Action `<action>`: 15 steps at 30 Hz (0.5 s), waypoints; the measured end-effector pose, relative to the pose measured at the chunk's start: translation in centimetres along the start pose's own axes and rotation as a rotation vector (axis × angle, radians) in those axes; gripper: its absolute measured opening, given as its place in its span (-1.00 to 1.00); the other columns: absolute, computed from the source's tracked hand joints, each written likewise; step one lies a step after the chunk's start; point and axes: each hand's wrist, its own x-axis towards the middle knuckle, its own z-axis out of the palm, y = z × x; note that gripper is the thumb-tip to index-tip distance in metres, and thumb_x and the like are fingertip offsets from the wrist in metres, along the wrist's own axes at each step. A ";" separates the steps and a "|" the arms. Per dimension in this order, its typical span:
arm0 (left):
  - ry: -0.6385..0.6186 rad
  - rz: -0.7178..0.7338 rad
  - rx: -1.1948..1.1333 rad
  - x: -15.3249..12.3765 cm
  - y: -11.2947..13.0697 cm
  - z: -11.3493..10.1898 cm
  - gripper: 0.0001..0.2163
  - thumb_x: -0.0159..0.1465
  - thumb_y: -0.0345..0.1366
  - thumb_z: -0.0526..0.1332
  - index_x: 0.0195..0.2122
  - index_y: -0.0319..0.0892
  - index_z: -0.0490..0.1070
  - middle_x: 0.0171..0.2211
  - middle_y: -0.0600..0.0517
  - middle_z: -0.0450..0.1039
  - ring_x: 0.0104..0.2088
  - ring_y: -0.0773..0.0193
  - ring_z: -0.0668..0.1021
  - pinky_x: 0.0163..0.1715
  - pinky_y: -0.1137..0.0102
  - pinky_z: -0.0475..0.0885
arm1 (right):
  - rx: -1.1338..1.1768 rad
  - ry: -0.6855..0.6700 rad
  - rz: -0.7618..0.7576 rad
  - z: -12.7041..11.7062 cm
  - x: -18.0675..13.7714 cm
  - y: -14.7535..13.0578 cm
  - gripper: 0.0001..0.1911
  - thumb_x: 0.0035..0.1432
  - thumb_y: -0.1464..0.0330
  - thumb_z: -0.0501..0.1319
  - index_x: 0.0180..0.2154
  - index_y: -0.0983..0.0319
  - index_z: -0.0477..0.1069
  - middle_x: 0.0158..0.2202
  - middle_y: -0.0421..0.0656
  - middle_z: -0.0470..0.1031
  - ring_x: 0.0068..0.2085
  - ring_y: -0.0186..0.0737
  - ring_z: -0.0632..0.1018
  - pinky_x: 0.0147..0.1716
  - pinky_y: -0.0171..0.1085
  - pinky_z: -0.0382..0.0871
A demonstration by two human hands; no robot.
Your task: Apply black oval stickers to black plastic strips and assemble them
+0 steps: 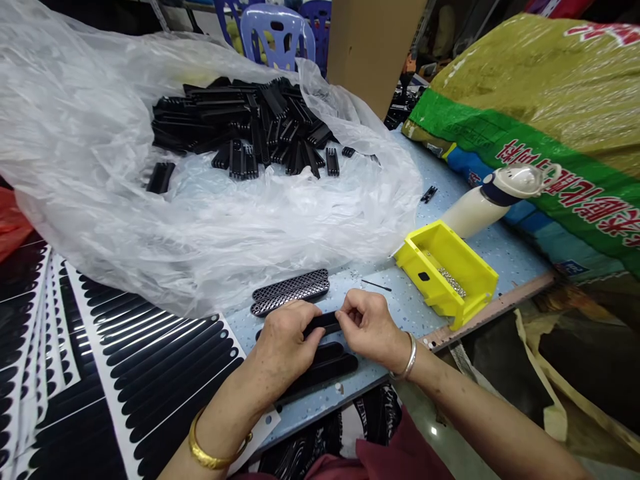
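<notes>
My left hand (289, 335) and my right hand (369, 328) meet over the table's front edge. Between them is a narrow black strip-shaped piece (324, 323) with rounded form. Thumb and fingers of my left hand grip its left part; my right fingertips pinch its right end. Just below lie more long black pieces (333, 368) with rounded ends, partly hidden by my left hand. Beyond my hands, two black pieces with a lattice face (291, 292) rest side by side. A thin dark rod (376, 285) lies to their right.
Sheets of black rounded strips (170, 363) spread at left. Crumpled clear plastic (210, 233) surrounds a heap of black parts (240, 120). At right stand a yellow bin (430, 267) with small metal bits, a white bottle (473, 210) and a large printed sack (545, 100).
</notes>
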 end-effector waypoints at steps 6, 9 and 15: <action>0.005 -0.005 -0.001 0.0 0.1 0.0 -0.88 0.11 -0.48 0.25 -0.32 -0.22 0.50 -0.40 -0.01 0.58 -0.35 0.20 0.60 -0.33 0.35 0.48 | 0.064 -0.057 0.135 0.0 -0.1 0.1 -0.84 -0.01 0.44 0.19 -0.59 0.23 0.29 -0.66 -0.25 0.34 -0.64 -0.40 0.32 -0.64 -0.40 0.12; -0.006 -0.012 0.003 0.1 0.2 0.0 -0.89 0.12 -0.47 0.25 -0.33 -0.21 0.50 -0.41 0.00 0.57 -0.36 0.20 0.59 -0.34 0.35 0.48 | 0.102 -0.073 0.191 -0.2 -0.1 0.1 -0.86 0.00 0.42 0.22 -0.56 0.24 0.34 -0.63 -0.22 0.40 -0.60 -0.36 0.38 -0.62 -0.39 0.19; -0.017 -0.024 0.016 0.2 0.2 -0.1 -0.90 0.11 -0.46 0.26 -0.34 -0.19 0.51 -0.42 0.01 0.57 -0.37 0.20 0.60 -0.35 0.36 0.48 | 0.185 -0.081 0.331 -0.5 0.4 0.2 -0.84 -0.08 0.40 0.30 -0.54 0.22 0.31 -0.62 -0.26 0.37 -0.59 -0.37 0.39 -0.62 -0.39 0.23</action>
